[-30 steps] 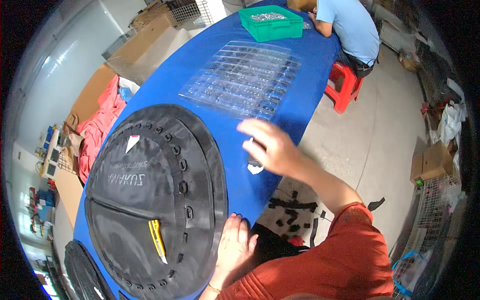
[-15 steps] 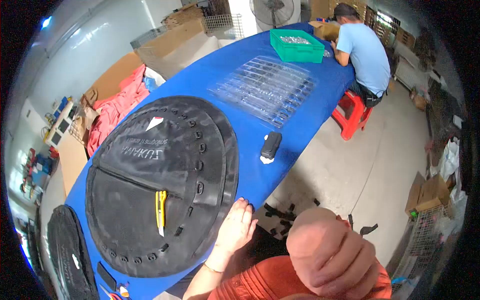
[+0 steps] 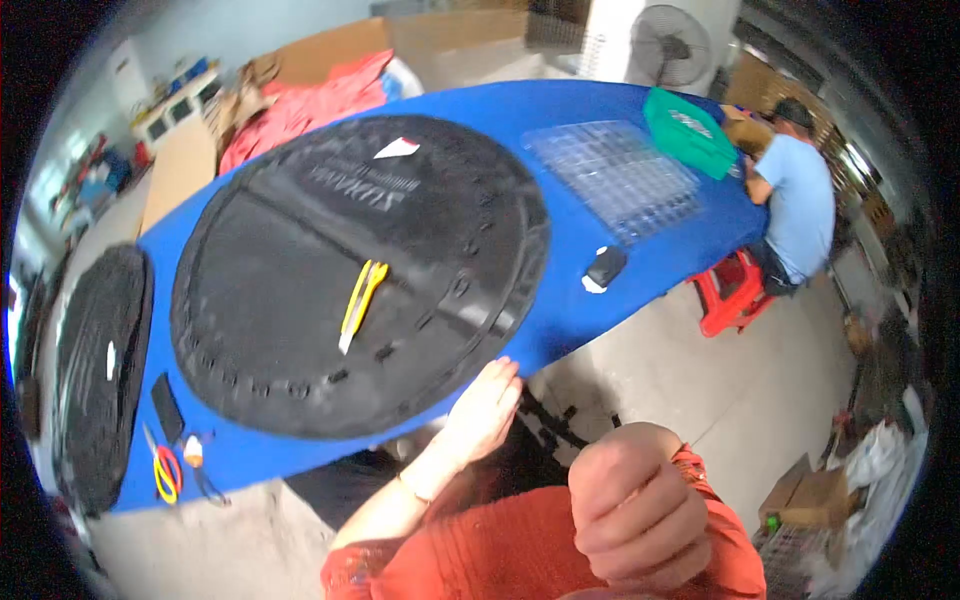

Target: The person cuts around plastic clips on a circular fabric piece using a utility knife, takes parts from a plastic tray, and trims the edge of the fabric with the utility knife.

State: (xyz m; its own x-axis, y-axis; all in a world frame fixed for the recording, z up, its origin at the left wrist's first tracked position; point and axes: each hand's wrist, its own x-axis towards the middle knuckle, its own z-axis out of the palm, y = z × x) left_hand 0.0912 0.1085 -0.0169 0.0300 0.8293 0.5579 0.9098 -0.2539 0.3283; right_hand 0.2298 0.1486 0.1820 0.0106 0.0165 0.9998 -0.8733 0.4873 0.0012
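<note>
My left hand rests on the edge of the blue-covered table, its fingers stretched out beside the large round black cover. Raised close to the camera, in front of my red sleeve, my right hand is curled into a fist; its inside is hidden. A yellow cutter with its blade out lies on the black cover, below a white-and-red tag. Right of the cover are a small black object and clear plastic trays.
Scissors and a dark flat object lie at the table's near left, beside a black bundle. A green bin stands far right, near a person on a red stool. Black scraps lie on the floor.
The view has swung left. My right hand has come back from near the small black object to my chest and closed. My left hand has stayed at the table edge.
</note>
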